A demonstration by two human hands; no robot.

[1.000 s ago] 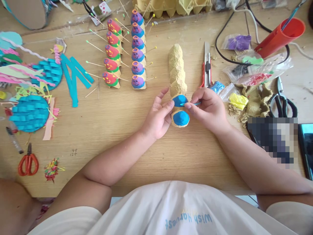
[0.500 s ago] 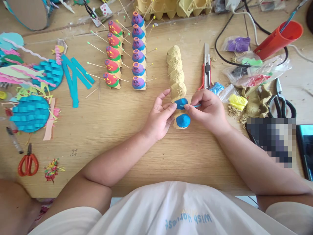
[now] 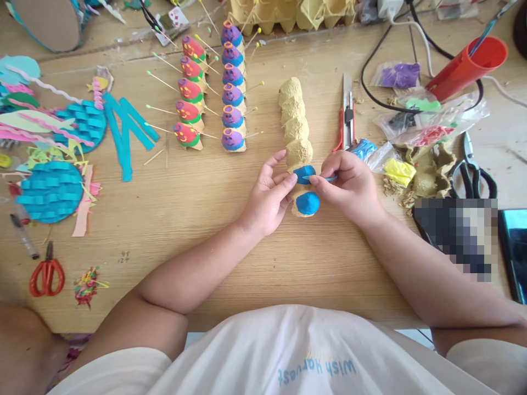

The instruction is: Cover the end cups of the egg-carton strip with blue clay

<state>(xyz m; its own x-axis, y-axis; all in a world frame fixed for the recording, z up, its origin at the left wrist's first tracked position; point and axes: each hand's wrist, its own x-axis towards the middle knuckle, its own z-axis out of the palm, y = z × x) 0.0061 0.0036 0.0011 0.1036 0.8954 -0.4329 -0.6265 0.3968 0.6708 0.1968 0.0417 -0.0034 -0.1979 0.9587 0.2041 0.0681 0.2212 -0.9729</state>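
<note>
A strip of egg carton cups point(image 3: 295, 127) runs away from me down the middle of the table. Blue clay point(image 3: 308, 203) covers part of its nearest cup, and another blue patch point(image 3: 303, 174) lies on the cup behind. My left hand point(image 3: 267, 197) grips the strip from the left, thumb against the second cup. Between the thumb and fingers of my right hand point(image 3: 348, 186) is a thin light-blue modelling tool point(image 3: 330, 179), its tip touching the blue patch on that cup.
Decorated carton caterpillars with pins, one red and green point(image 3: 189, 90), one purple and blue point(image 3: 233, 88), stand behind left. A box cutter point(image 3: 348, 115), bagged clay point(image 3: 399, 171), black-handled scissors point(image 3: 473, 175) and a red cup point(image 3: 467, 68) lie right. Orange-handled scissors point(image 3: 47, 274) and woven blue discs point(image 3: 51, 191) are left.
Almost nothing differs. The far end of the carton strip has shifted slightly left, while both hands keep nearly the same place and grip.
</note>
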